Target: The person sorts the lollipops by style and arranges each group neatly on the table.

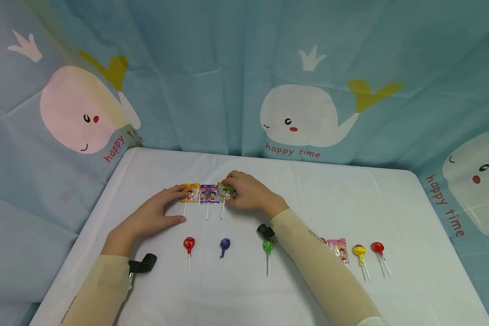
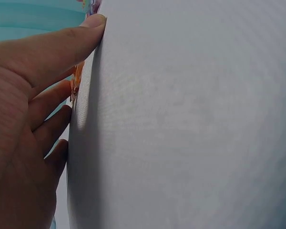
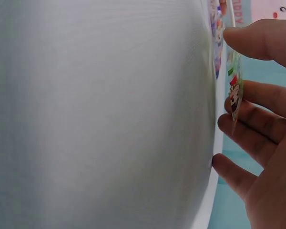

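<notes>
Three lollipops in flat printed wrappers lie in a row on the white table. My left hand (image 1: 156, 213) touches the left edge of the orange-wrapped lollipop (image 1: 192, 193) with its fingertips, fingers extended. Its thumb (image 2: 88, 28) rests on the cloth. In the middle lies the purple-wrapped lollipop (image 1: 209, 194), between the two hands. At the right end my right hand (image 1: 250, 192) holds the green-wrapped lollipop (image 1: 224, 192) by its wrapper. The right wrist view shows that green wrapper (image 3: 235, 90) between thumb and fingers, standing slightly off the cloth.
Nearer on the table lie a red lollipop (image 1: 189, 244), a purple one (image 1: 225, 244) and a green one (image 1: 268, 246). Right of the right forearm are a pink-wrapped lollipop (image 1: 339, 249), a yellow one (image 1: 359, 250) and another red one (image 1: 377, 247). A blue curtain (image 1: 212, 108) hangs behind.
</notes>
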### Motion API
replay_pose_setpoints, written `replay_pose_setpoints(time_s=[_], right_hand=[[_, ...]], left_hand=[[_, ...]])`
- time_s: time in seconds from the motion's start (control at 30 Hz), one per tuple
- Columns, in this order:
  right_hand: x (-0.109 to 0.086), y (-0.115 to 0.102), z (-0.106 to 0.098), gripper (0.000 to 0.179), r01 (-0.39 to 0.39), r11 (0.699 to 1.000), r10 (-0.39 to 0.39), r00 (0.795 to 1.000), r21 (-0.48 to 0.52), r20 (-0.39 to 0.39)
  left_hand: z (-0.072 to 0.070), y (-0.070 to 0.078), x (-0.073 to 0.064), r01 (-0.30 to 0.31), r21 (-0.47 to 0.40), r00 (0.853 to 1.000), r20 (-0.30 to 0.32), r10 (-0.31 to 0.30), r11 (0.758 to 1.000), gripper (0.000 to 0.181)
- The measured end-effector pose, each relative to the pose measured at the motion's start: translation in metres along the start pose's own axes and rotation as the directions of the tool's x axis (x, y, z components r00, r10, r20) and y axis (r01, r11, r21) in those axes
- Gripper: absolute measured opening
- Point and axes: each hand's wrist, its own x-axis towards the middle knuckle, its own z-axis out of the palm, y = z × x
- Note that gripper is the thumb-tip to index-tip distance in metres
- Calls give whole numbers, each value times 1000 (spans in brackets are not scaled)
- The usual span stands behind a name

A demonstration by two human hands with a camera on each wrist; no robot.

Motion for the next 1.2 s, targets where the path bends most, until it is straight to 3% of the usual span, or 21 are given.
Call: replay_pose_setpoints(time_s=[0.63,1.2], right_hand=[[0,1,4,53,38,995,-37,999,-87,10],[1,2,4,54,11,995,-10,1000,-95,12]], left_hand=[[0,2,-2,3,-3,1000,13,-3,1000,74],[-3,4,2,25,12,1000,12,-25,1000,74]])
